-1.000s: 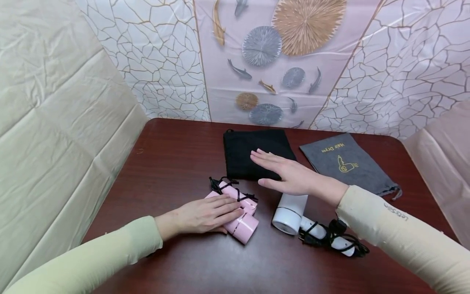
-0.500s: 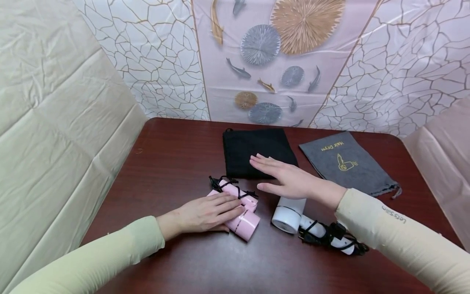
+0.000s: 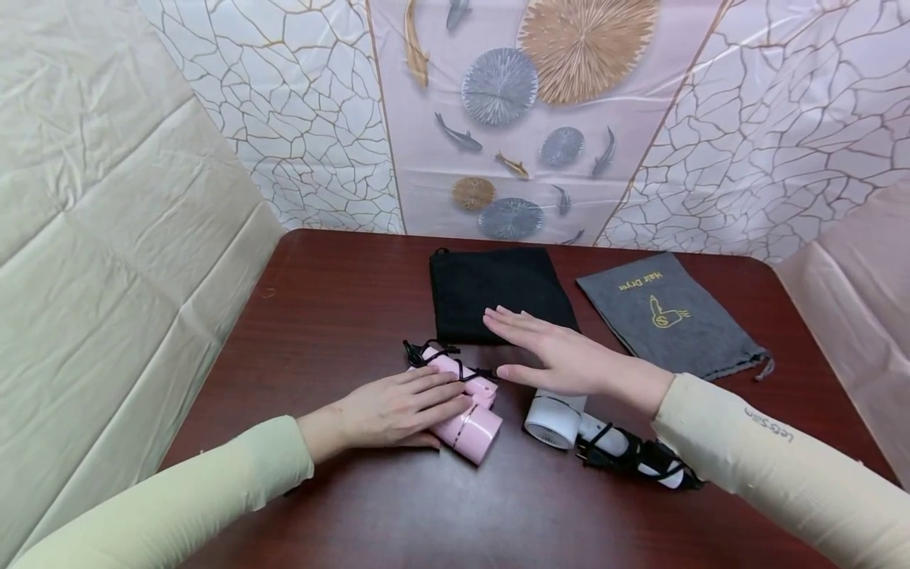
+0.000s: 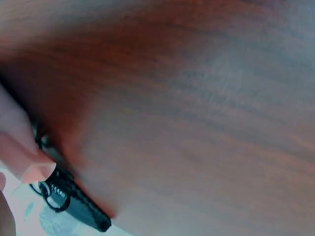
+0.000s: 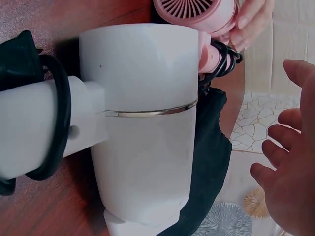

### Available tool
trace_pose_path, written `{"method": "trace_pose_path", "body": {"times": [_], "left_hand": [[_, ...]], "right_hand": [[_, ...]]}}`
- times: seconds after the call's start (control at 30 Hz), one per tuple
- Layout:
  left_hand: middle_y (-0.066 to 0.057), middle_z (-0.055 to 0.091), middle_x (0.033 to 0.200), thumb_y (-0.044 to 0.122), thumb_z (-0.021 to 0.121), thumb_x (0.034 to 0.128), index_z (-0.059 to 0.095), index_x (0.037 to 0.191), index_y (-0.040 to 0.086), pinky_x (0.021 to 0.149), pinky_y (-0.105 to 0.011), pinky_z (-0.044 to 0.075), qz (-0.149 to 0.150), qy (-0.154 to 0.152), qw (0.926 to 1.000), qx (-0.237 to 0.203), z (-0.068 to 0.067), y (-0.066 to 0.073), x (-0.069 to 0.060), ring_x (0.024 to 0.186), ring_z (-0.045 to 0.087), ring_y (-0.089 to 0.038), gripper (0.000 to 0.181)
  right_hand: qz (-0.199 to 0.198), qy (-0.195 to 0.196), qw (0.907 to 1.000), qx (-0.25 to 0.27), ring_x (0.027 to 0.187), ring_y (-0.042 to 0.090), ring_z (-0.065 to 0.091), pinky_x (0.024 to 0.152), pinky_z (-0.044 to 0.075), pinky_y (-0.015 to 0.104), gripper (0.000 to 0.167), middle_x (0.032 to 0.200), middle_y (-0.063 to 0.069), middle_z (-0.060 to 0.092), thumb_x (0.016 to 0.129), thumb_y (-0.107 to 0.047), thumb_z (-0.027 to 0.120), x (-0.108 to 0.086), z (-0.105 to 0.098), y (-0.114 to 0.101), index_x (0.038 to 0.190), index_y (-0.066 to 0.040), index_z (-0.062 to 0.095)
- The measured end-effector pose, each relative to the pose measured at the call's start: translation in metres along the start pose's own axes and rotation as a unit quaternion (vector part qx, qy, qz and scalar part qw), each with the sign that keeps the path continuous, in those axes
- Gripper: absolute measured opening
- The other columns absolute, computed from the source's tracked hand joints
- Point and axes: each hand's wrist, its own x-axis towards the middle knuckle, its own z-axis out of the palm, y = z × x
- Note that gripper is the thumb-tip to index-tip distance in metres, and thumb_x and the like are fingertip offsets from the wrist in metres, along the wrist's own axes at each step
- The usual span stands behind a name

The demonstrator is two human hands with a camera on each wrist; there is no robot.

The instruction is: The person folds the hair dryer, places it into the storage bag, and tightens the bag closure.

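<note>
In the head view my left hand (image 3: 391,411) rests on a pink hair dryer (image 3: 469,433), fingers laid over its barrel and fairly straight. A black cord is wound about the pink dryer's handle. My right hand (image 3: 550,352) hovers above a white hair dryer (image 3: 554,419), fingers extended, holding nothing. It hides the dryer's far end. The right wrist view shows the white dryer's barrel (image 5: 142,118) up close, apart from my right hand (image 5: 290,147). Black cord (image 3: 618,452) wraps the white handle. In the left wrist view a fingertip (image 4: 37,169) appears beside black cord (image 4: 69,196).
Behind the dryers lies a flat black drawstring bag (image 3: 501,292). To its right is a grey bag (image 3: 668,316) marked "Hair Dryer". Both lie on the dark red-brown table (image 3: 341,292). A patterned cloth (image 3: 313,118) hangs beyond the far edge.
My right hand has shifted slightly nearer and covers more of the white dryer. My left hand stays on the pink dryer. The head view has drifted a little.
</note>
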Motion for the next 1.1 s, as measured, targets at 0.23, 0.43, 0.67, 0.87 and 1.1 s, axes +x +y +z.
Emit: {"method": "trace_pose_path", "body": {"times": [0.23, 0.43, 0.67, 0.87, 1.1], "left_hand": [[-0.015, 0.061, 0.151, 0.053, 0.069, 0.1004, 0.055, 0.154, 0.006, 0.121, -0.047, 0.043, -0.008, 0.008, 0.9999, 0.010, -0.017, -0.016, 0.001, 0.144, 0.056, -0.031, 0.073], [-0.016, 0.061, 0.151, 0.050, 0.071, 0.0999, 0.056, 0.152, 0.004, 0.122, -0.046, 0.041, -0.020, 0.010, 0.9993, 0.031, -0.031, -0.036, -0.001, 0.142, 0.057, -0.031, 0.071], [-0.018, 0.063, 0.147, 0.047, 0.074, 0.0986, 0.059, 0.150, 0.002, 0.121, -0.048, 0.043, -0.042, 0.020, 0.9981, 0.040, -0.044, -0.059, -0.001, 0.139, 0.059, -0.033, 0.070], [-0.018, 0.064, 0.146, 0.045, 0.074, 0.0986, 0.059, 0.150, 0.002, 0.121, -0.048, 0.042, -0.065, 0.000, 0.9970, 0.042, -0.050, -0.077, 0.001, 0.138, 0.060, -0.035, 0.068], [-0.019, 0.064, 0.145, 0.045, 0.071, 0.1013, 0.059, 0.151, 0.004, 0.120, -0.049, 0.044, -0.110, -0.039, 0.9922, 0.043, -0.047, -0.092, -0.001, 0.136, 0.061, -0.035, 0.066]], "right_hand": [[-0.008, -0.002, 1.0000, 0.001, 0.163, 0.027, 0.021, 0.130, 0.023, 0.055, 0.074, 0.176, 0.003, 0.025, 0.108, -0.048, 0.061, -0.003, 0.004, -0.005, 0.169, -0.017, 0.033], [-0.053, 0.016, 0.9982, -0.020, 0.161, 0.031, 0.028, 0.129, 0.024, 0.055, 0.073, 0.174, 0.009, 0.031, 0.107, -0.040, 0.065, -0.005, 0.010, -0.010, 0.166, -0.008, 0.037], [-0.076, 0.016, 0.9967, -0.025, 0.161, 0.030, 0.029, 0.129, 0.026, 0.055, 0.074, 0.173, 0.011, 0.033, 0.106, -0.040, 0.067, -0.008, 0.016, -0.018, 0.165, -0.006, 0.038], [-0.086, 0.014, 0.9960, -0.022, 0.159, 0.030, 0.033, 0.128, 0.028, 0.053, 0.073, 0.171, 0.013, 0.036, 0.105, -0.036, 0.069, -0.011, 0.022, -0.026, 0.164, -0.005, 0.040], [-0.110, 0.015, 0.9936, -0.019, 0.157, 0.033, 0.037, 0.127, 0.030, 0.057, 0.070, 0.169, 0.014, 0.040, 0.107, -0.038, 0.066, -0.012, 0.036, -0.033, 0.162, -0.002, 0.043]]}}
